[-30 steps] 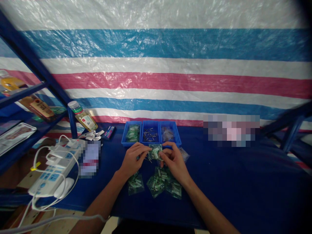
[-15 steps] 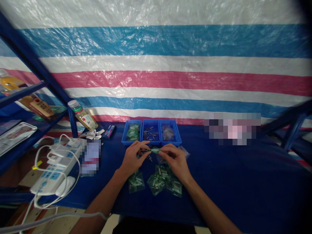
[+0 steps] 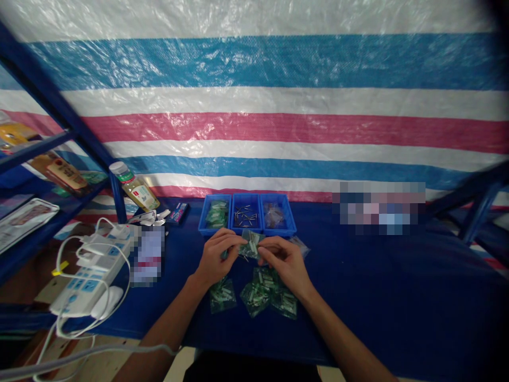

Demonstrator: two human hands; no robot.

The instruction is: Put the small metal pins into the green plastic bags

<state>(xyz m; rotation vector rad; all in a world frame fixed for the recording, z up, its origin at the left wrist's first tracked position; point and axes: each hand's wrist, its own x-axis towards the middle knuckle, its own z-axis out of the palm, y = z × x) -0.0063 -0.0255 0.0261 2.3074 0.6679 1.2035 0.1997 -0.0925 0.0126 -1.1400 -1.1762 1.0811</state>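
Between my hands, just in front of the blue bins, is a small clear bag (image 3: 251,244) with green and pale pieces inside. My left hand (image 3: 218,257) pinches its left side, and my right hand (image 3: 285,261) grips its right side. Several filled bags (image 3: 260,292) lie on the blue table nearer me, with another filled bag (image 3: 222,296) to their left. Behind my hands, the left bin (image 3: 217,213) contains green packets, the middle bin (image 3: 246,215) dark metal pins, and the right bin (image 3: 274,214) clear packets.
A white power strip (image 3: 91,276) with tangled cables lies at the left. Behind it are a tilted bottle (image 3: 137,188) and a small dark box (image 3: 178,213). Blue frame bars (image 3: 75,132) stand at the left. Striped sheeting (image 3: 278,127) hangs behind the blue table (image 3: 377,297).
The bag between my hands now shows its broad face, where a narrow rolled or folded edge showed before. My hands have stayed in nearly the same place.
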